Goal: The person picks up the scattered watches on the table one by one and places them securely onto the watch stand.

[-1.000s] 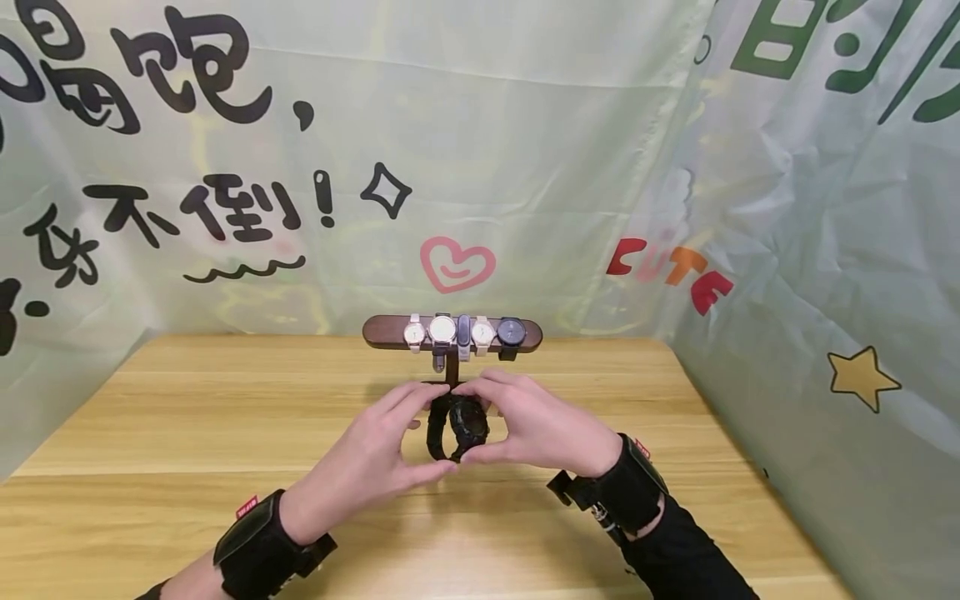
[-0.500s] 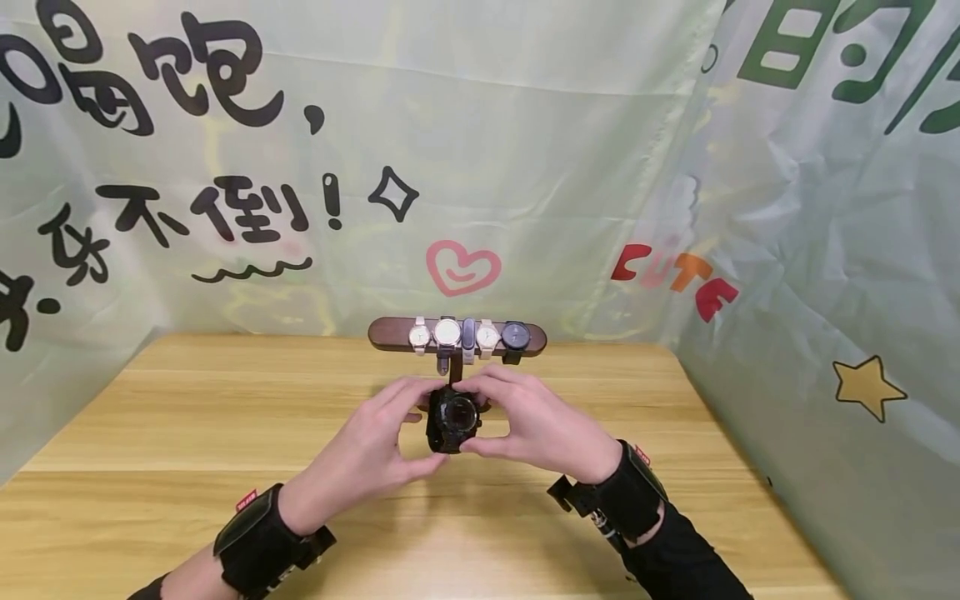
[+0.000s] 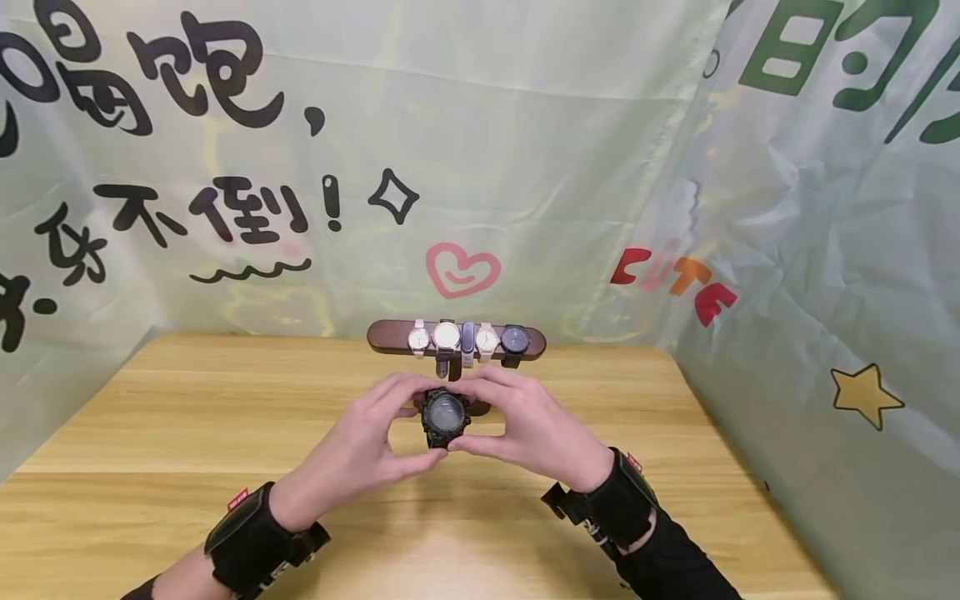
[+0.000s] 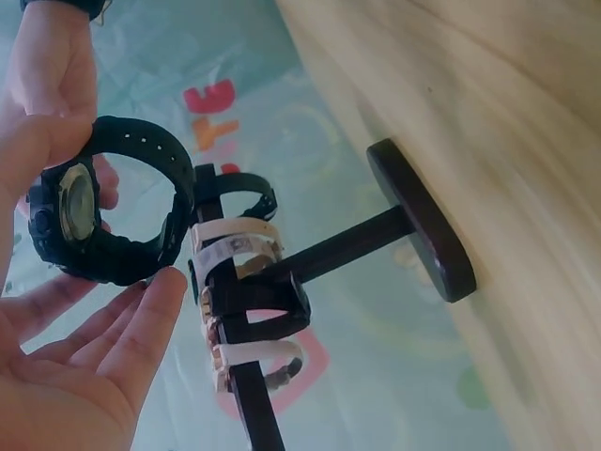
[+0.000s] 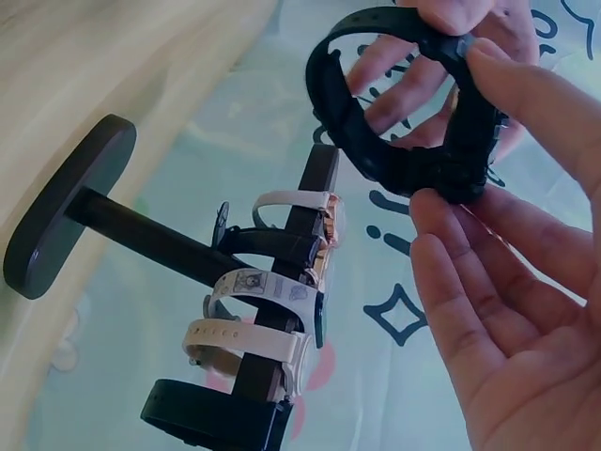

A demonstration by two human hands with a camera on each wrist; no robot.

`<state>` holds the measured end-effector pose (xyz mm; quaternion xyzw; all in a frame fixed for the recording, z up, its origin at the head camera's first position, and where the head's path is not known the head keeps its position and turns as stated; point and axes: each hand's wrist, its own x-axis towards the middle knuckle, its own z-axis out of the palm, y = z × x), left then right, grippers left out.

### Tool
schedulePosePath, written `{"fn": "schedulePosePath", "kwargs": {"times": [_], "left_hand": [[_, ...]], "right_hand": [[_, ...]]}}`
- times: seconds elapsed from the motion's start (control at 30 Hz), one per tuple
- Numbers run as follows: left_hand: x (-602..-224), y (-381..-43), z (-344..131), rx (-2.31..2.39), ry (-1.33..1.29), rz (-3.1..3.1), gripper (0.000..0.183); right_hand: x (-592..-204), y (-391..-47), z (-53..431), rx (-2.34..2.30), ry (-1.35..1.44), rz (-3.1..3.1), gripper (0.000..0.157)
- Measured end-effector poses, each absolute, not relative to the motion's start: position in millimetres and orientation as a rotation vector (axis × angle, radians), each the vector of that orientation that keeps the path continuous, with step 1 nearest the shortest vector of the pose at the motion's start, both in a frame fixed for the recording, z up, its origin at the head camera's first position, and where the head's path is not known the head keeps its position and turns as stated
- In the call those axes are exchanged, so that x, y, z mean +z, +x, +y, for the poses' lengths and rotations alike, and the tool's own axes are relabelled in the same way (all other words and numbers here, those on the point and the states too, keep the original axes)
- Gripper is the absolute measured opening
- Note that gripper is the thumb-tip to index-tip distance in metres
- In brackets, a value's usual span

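Note:
A black wristwatch (image 3: 446,412) with a round face and a closed-loop strap is held up in front of a dark T-bar watch stand (image 3: 382,336). My left hand (image 3: 360,433) pinches it from the left side, thumb on one edge and fingertips on the other. From the right, my right hand (image 3: 525,421) grips the same watch likewise. In the left wrist view the watch (image 4: 113,261) shows its strap loop side-on, apart from the bar. The right wrist view shows the strap (image 5: 324,89) with fingers of both hands around it.
Several watches hang on the bar, among them a dark blue-faced watch (image 3: 515,338) at the right end and a white-strapped one (image 3: 418,339) at the left. The stand's oval base (image 4: 423,221) rests on the wooden table (image 3: 187,417). Printed cloth (image 3: 562,167) encloses the back and right.
The watch has turned in both hands from a slanted view until its face points up toward the head camera. It has shifted slightly left, with both hands following.

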<state>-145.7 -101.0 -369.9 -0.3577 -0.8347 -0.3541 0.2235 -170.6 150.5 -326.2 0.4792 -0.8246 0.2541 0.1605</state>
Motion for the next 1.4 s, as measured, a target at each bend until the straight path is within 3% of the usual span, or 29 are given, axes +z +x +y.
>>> {"fn": "schedulePosePath", "kwargs": {"times": [0.2,0.43,0.67,0.97,1.4], "left_hand": [[-364,-154,-114,-0.867,-0.921,-2.314,0.074],[-356,-164,-139,-0.805,-0.823,-2.352,0.076],[-352,-177,-173,-0.721,-0.696,-2.348,0.073],[-353,-202,-203,-0.710,-0.631,-2.366,0.067],[-348,-223,-194,-0.848,-0.627,-2.515,0.067]], "right_hand": [[-323,-181,165,0.807,1.268,-2.360,0.054],[-323,-204,193,0.760,0.911,-2.453,0.040],[-331,-222,208,0.724,0.645,-2.539,0.044],[-343,-235,209,0.768,0.573,-2.591,0.044],[-348,-242,209,0.810,0.565,-2.538,0.041]]}}
